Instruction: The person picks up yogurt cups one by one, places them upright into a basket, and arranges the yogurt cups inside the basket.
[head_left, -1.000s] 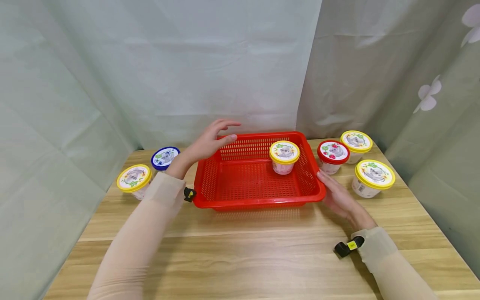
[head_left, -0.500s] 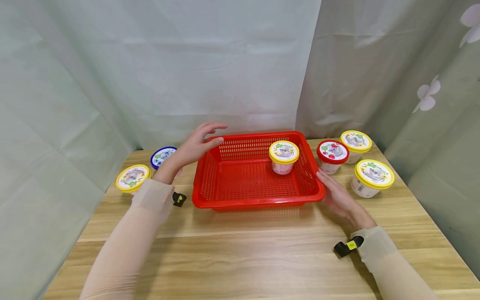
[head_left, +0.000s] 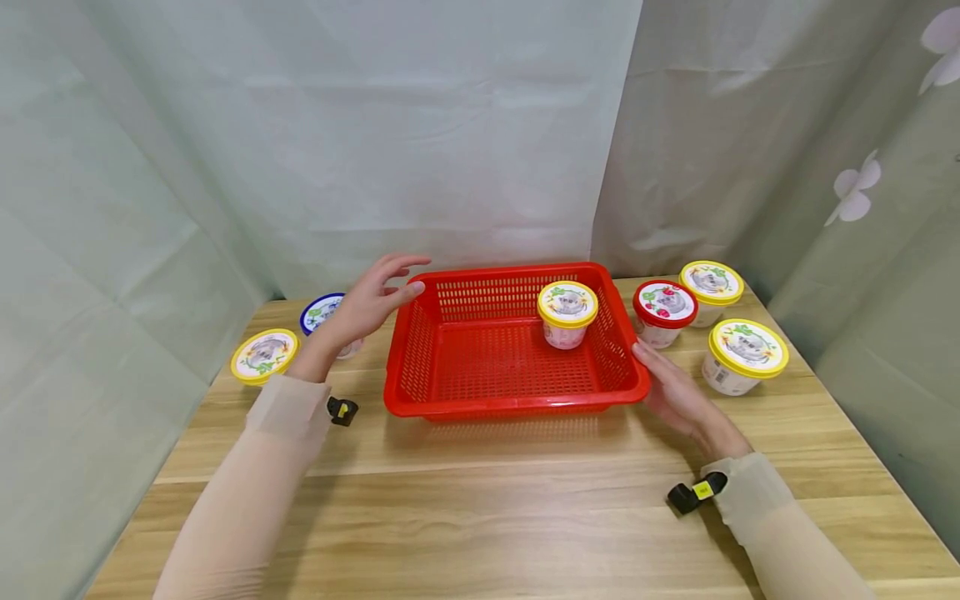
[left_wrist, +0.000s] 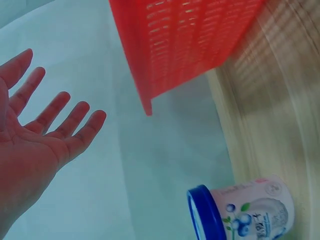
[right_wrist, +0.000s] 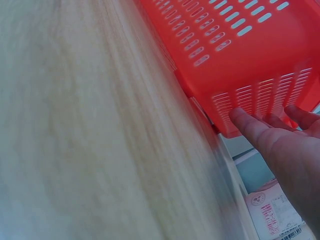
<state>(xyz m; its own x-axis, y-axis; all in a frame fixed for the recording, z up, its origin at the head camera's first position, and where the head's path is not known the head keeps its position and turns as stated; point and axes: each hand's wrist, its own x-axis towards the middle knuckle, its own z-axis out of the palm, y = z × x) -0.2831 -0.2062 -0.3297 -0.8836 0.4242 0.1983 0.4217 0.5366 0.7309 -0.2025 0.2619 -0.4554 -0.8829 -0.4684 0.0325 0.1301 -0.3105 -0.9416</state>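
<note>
A red slotted plastic basket [head_left: 510, 408] stands mid-table and holds a tub with a yellow lid [head_left: 567, 305]. My left hand [head_left: 367, 307] hovers by the basket's left back corner, fingers spread and holding nothing; the left wrist view shows its open palm. Partly behind it stands a blue-lidded tub [left_wrist: 240, 215] with blueberries printed on its side. My right hand [head_left: 671, 393] is at the basket's right end, with its thumb at the rim. In the right wrist view its fairly straight fingers [right_wrist: 255, 127] lie against the slotted wall.
Left of the basket is another yellow-lidded tub [head_left: 264, 357]. On the right stand a red-lidded tub [head_left: 665, 305] and two yellow-lidded ones, a back tub [head_left: 711, 283] and a front tub [head_left: 738, 358]. Pale curtains [head_left: 420, 125] hang along the wooden table's [head_left: 487, 517] back and sides.
My left hand has moved left and slightly down, away from over the basket's back left corner, uncovering more of its rim. The right hand and the basket have stayed nearly still.
</note>
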